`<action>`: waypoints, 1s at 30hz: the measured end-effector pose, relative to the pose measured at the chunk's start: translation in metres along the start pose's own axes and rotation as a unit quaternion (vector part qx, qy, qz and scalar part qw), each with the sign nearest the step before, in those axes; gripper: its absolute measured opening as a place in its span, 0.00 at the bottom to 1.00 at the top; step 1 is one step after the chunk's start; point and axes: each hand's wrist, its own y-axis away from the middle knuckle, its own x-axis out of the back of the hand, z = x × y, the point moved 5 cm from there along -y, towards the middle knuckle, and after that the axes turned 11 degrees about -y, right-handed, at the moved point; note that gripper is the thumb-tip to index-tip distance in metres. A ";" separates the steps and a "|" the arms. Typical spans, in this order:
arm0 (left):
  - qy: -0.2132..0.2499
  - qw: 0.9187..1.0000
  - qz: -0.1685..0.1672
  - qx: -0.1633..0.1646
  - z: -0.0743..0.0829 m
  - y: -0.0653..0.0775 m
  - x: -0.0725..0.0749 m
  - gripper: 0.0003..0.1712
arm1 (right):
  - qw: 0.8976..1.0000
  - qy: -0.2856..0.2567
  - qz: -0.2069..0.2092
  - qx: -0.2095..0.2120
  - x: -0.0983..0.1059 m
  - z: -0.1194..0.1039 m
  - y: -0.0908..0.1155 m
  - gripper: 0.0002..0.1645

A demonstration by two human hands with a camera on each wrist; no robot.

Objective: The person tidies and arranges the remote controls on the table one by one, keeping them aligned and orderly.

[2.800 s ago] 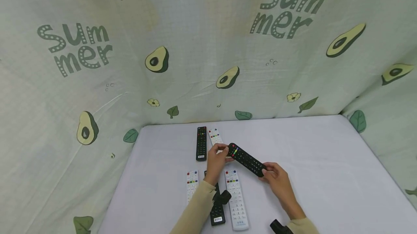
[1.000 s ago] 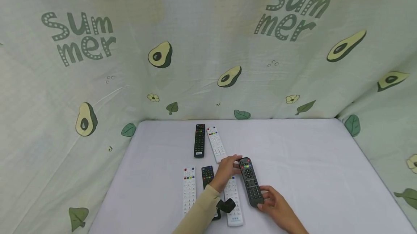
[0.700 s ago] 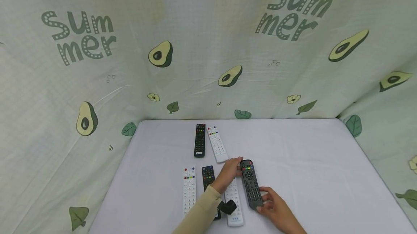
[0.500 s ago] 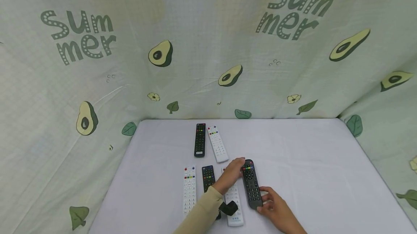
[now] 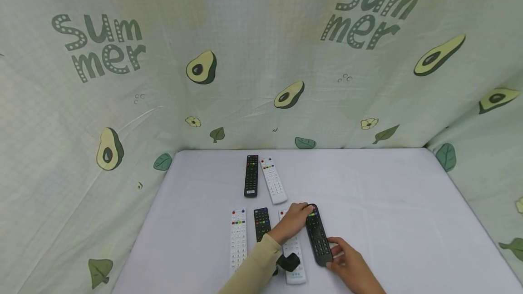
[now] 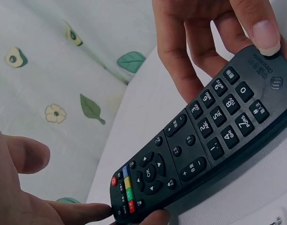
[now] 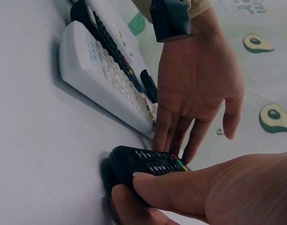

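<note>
A black remote control [image 5: 319, 236] is right of the white remote [image 5: 293, 248], at or just above the table top. Its keys face up in the left wrist view. My right hand [image 5: 347, 262] pinches its near end, the thumb [image 7: 171, 187] on top and fingers below. My left hand [image 5: 292, 223] is at the far end by the coloured keys. In the right wrist view the left hand's fingers [image 7: 168, 131] reach down straight to that end, its thumb held apart. My left forearm partly covers another black remote [image 5: 262, 223] and the white one.
Another white remote [image 5: 239, 239] lies left in the near row. Farther back lie a black remote [image 5: 251, 176] and a white remote [image 5: 273, 180], side by side. The white-covered table [image 5: 388, 203] ends at a printed curtain [image 5: 245, 57] behind and at the sides.
The black remote, held slanted between both hands, came down nearer to me and turned nearly lengthwise beside the white one. Lately it shifted slightly right and nearer, with my left hand moving right.
</note>
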 end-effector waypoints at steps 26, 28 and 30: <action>-0.030 0.999 0.026 -0.031 0.007 0.011 0.022 0.35 | 0.993 0.094 0.027 0.074 0.009 -0.047 -0.010 0.37; -0.020 0.999 0.036 -0.031 0.003 0.009 0.028 0.34 | 0.992 0.090 0.023 0.086 0.008 -0.054 -0.017 0.35; -0.010 0.998 0.047 -0.031 0.000 0.008 0.035 0.33 | 0.991 0.088 0.019 0.099 0.006 -0.060 -0.024 0.34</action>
